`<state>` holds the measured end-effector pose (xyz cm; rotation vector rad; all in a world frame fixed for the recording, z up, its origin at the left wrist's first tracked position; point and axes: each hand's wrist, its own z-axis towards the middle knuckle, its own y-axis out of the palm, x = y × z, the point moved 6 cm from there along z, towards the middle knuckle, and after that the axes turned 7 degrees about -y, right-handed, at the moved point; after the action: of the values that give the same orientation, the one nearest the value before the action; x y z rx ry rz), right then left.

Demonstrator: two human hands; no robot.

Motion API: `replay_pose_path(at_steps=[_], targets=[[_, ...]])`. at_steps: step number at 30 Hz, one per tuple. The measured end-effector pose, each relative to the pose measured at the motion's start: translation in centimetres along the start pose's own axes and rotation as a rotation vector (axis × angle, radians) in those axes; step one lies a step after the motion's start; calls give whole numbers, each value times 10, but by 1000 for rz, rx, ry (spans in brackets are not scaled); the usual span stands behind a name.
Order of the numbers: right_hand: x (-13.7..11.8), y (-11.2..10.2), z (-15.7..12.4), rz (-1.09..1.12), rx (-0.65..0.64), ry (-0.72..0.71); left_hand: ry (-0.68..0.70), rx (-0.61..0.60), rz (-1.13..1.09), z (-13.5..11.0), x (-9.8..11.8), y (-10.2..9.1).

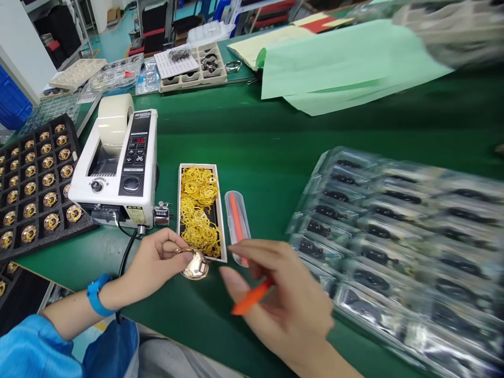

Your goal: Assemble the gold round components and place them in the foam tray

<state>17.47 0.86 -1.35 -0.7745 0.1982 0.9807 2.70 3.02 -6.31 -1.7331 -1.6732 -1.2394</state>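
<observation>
My left hand (159, 257) pinches a shiny gold watch case (196, 266) by its edge, just in front of a narrow white box (223, 231). Thin yellow plastic rings (199, 210) lie heaped in that box. Over the table to the right, my right hand (279, 299) is blurred by motion. An orange pointed stick-like tool (253, 296) is tucked in its curled fingers, while the thumb and forefinger stand apart with nothing visible between them. Beyond that hand lies a clear plastic case (240, 220) with an orange strip in it.
A white tape dispenser (142, 147) stands left of the box, with a tally counter (161, 214) beside it. Black foam trays (39, 189) hold several gold round pieces at far left. Clear trays of dark parts (394, 252) cover the right. Green sheets (334, 58) lie at the back.
</observation>
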Motion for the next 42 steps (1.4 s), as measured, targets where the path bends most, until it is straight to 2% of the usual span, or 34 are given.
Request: replay_pose_path(at_steps=[3,7,10,14,16,21,23,30,36,42], targets=[[13,0,5,181,-91,142,-56,-13,-42,1,1,0],[11,18,4,430,-360,142,-129,-89,-98,-1,0,6],[5,24,0,487,-409,102,-151,-98,-60,-1,-1,7],[1,29,-6,466,-434,79,-139,-27,57,-1,0,3],[2,34,-10,481,-477,165,-117,-7,94,-1,0,3],[13,46,-22,652,-574,564,-72,5,71,-1,2,3],[15,45,-23,671,-574,618,-55,8,58,-1,3,2],[16,43,-21,603,-513,517,3,-49,44,-2,7,1],[18,42,-20,609,-449,524,28,-48,84,-3,6,0],[21,42,-23,571,-444,556,63,-60,157,-3,7,1]])
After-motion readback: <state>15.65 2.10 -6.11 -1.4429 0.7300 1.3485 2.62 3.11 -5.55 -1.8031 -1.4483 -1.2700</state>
